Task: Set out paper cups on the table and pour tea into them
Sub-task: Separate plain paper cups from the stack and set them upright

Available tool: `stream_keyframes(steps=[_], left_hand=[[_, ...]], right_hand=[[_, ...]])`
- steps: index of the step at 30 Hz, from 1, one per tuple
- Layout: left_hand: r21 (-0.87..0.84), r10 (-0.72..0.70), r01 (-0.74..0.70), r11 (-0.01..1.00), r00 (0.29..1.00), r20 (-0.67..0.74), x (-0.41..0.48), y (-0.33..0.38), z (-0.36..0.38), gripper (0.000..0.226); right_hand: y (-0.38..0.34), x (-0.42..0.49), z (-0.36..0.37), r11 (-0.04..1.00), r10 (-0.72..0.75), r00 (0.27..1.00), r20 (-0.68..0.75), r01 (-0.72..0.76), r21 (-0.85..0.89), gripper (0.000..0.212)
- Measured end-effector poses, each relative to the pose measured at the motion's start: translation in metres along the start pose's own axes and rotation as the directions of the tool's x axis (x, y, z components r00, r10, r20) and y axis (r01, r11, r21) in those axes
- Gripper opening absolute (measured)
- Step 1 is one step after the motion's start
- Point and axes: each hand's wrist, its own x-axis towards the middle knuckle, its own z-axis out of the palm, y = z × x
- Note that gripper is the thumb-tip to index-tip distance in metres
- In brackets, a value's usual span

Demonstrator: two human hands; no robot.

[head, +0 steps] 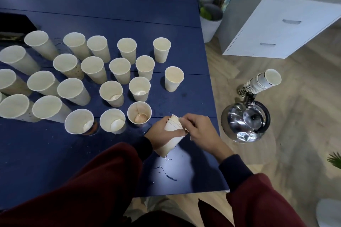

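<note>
Several cream paper cups stand upright in rows on the dark blue table. The nearest ones, such as the cup in front of my hands, hold a little tea at the bottom. My left hand grips a short stack of nested cups, tilted, near the table's right front corner. My right hand pinches the rim of the top cup in that stack. A shiny steel kettle sits off the table's right edge, with another stack of cups lying behind it.
Spilled drops and a bright light patch lie on the table in front of me. A dark box sits at the back left. White drawers and potted plants stand on the wooden floor to the right.
</note>
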Motion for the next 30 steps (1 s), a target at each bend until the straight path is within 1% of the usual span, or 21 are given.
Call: stream_keyframes(steps=[3, 5, 7, 10, 11, 13, 15, 17, 18, 19, 20, 21, 22, 24, 25, 26, 28, 30], left_hand=[[-0.009, -0.02, 0.019, 1.0, 1.0, -0.02, 0.001, 0.001, -0.002, 0.035], [-0.027, -0.055, 0.053, 0.998, 0.996, -0.075, -0.001, -0.004, -0.005, 0.03], [0.005, -0.069, 0.07, 0.998, 0.992, -0.105, -0.004, -0.013, -0.007, 0.025], [0.094, -0.095, 0.1, 0.991, 0.994, -0.053, -0.011, -0.019, -0.008, 0.019], [0.118, -0.1, 0.104, 0.988, 0.994, -0.039, -0.013, -0.019, -0.009, 0.014], [0.175, -0.067, 0.066, 0.982, 0.998, -0.001, -0.014, -0.015, -0.011, 0.005], [0.206, -0.041, 0.037, 0.978, 0.999, 0.018, -0.017, -0.01, -0.012, 0.01], [0.183, -0.034, 0.035, 0.982, 0.999, -0.009, -0.015, -0.01, -0.016, 0.018], [0.17, -0.026, 0.034, 0.985, 0.999, -0.046, -0.013, -0.011, -0.017, 0.027], [0.161, -0.013, 0.026, 0.987, 0.997, -0.082, -0.011, -0.014, -0.018, 0.046], [0.163, 0.004, 0.014, 0.986, 0.994, -0.107, -0.01, -0.014, -0.018, 0.063], [0.156, 0.014, 0.0, 0.988, 0.996, -0.09, -0.009, -0.017, -0.018, 0.07], [0.153, 0.014, -0.005, 0.988, 0.998, -0.06, -0.009, -0.015, -0.016, 0.067], [0.118, 0.014, -0.011, 0.993, 1.0, -0.027, -0.013, -0.006, -0.01, 0.053], [0.099, 0.016, -0.013, 0.995, 0.999, -0.031, -0.014, -0.004, -0.007, 0.052], [0.103, 0.023, -0.018, 0.994, 0.999, -0.044, -0.014, -0.003, -0.005, 0.057], [0.148, 0.023, -0.017, 0.989, 0.999, -0.036, -0.013, -0.006, -0.002, 0.064], [0.2, 0.005, -0.008, 0.98, 1.0, 0.016, -0.013, -0.008, 0.001, 0.059]], right_hand=[[-0.005, 0.007, 0.0, 0.999, -0.026, 0.996, -0.079, 0.023, -0.046, 0.034], [-0.007, 0.016, -0.004, 0.99, -0.095, 0.98, -0.176, 0.074, -0.122, 0.031], [-0.01, 0.027, -0.009, 0.967, -0.19, 0.959, -0.212, 0.145, -0.211, 0.028], [-0.015, 0.042, -0.007, 0.903, -0.329, 0.934, -0.139, 0.267, -0.337, 0.021], [-0.014, 0.046, -0.004, 0.886, -0.347, 0.931, -0.11, 0.287, -0.365, 0.019], [-0.012, 0.053, 0.004, 0.869, -0.348, 0.935, -0.061, 0.298, -0.394, 0.018], [-0.011, 0.055, 0.01, 0.873, -0.336, 0.941, -0.044, 0.293, -0.39, 0.019], [-0.012, 0.049, 0.013, 0.881, -0.356, 0.932, -0.062, 0.313, -0.354, 0.027], [-0.012, 0.044, 0.014, 0.887, -0.372, 0.923, -0.096, 0.323, -0.33, 0.029], [-0.013, 0.037, 0.015, 0.893, -0.382, 0.913, -0.142, 0.326, -0.309, 0.027], [-0.013, 0.029, 0.015, 0.903, -0.378, 0.907, -0.187, 0.317, -0.29, 0.022], [-0.012, 0.02, 0.016, 0.915, -0.356, 0.91, -0.213, 0.293, -0.276, 0.017], [-0.009, 0.012, 0.016, 0.93, -0.315, 0.926, -0.209, 0.257, -0.262, 0.015], [0.0, -0.003, 0.019, 0.954, -0.222, 0.961, -0.163, 0.179, -0.242, 0.021], [0.004, -0.009, 0.02, 0.961, -0.194, 0.969, -0.15, 0.157, -0.227, 0.024], [0.009, -0.014, 0.021, 0.968, -0.177, 0.973, -0.146, 0.146, -0.205, 0.026], [0.014, -0.021, 0.021, 0.979, -0.15, 0.978, -0.143, 0.127, -0.158, 0.028], [0.016, -0.025, 0.016, 0.991, -0.103, 0.987, -0.123, 0.092, -0.096, 0.03]])
